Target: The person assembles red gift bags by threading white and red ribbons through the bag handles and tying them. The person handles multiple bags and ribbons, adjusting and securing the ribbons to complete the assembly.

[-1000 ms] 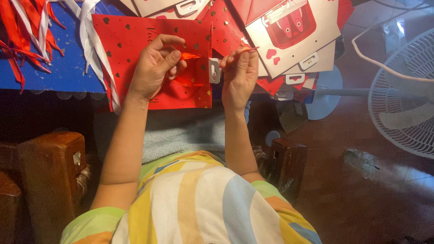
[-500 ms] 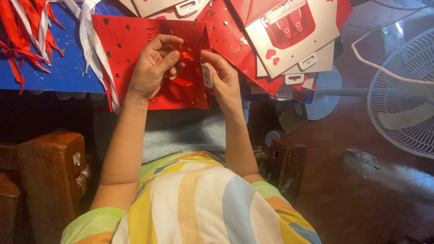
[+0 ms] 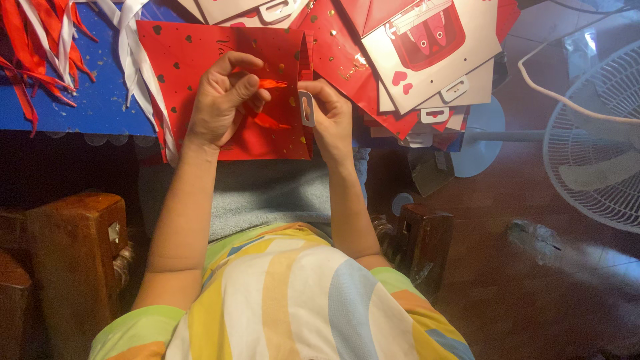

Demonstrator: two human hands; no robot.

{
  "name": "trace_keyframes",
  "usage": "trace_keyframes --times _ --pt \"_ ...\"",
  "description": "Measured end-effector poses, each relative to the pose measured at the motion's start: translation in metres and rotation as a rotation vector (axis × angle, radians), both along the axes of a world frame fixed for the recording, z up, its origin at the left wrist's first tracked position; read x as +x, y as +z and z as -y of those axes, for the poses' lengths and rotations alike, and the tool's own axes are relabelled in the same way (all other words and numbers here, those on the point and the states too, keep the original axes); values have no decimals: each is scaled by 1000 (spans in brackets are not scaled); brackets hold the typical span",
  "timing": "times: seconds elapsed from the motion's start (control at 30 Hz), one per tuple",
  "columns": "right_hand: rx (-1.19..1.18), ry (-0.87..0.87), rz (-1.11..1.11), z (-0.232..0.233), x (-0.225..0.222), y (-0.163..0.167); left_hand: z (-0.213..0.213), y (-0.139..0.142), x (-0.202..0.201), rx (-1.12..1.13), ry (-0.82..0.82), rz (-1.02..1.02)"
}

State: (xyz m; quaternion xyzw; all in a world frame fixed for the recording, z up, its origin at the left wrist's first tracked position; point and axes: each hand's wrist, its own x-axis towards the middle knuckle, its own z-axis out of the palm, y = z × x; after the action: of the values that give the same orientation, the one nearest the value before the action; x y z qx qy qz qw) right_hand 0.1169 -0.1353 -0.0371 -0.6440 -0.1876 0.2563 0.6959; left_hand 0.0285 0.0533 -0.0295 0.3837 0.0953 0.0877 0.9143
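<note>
Your left hand (image 3: 223,100) pinches a red ribbon (image 3: 270,85) against the red gift bag (image 3: 200,60), which lies flat on the blue tabletop (image 3: 93,100) in front of you. Your right hand (image 3: 330,113) pinches the bag's right edge by the grey slotted tab (image 3: 307,108). The ribbon looks slick and thin, so it may slip from your fingertips or twist. Pull too hard and the slot may tear. The loose ribbons (image 3: 40,40) at the left could snag your wrist.
</note>
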Motion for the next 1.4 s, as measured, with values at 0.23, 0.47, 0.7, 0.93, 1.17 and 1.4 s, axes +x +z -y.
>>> trace_keyframes --times 0.23,0.47,0.7,0.93,1.17,1.4 --pt "61 -51 7 -5 -1 -9 -6 -9 -4 -280 18 83" --pt "97 -110 -56 -6 -2 -10 -6 -11 -4 -201 -27 74" --pt "114 -157 -26 -10 -2 -9 -5 -11 -6 -178 -35 81" --pt "156 -141 -44 -17 0 -6 -3 -9 -4 -57 -38 85" --pt "79 -140 37 -20 -1 2 17 4 -1 443 131 -59" --pt "82 -128 84 -24 -1 10 9 24 -16 884 219 -201"
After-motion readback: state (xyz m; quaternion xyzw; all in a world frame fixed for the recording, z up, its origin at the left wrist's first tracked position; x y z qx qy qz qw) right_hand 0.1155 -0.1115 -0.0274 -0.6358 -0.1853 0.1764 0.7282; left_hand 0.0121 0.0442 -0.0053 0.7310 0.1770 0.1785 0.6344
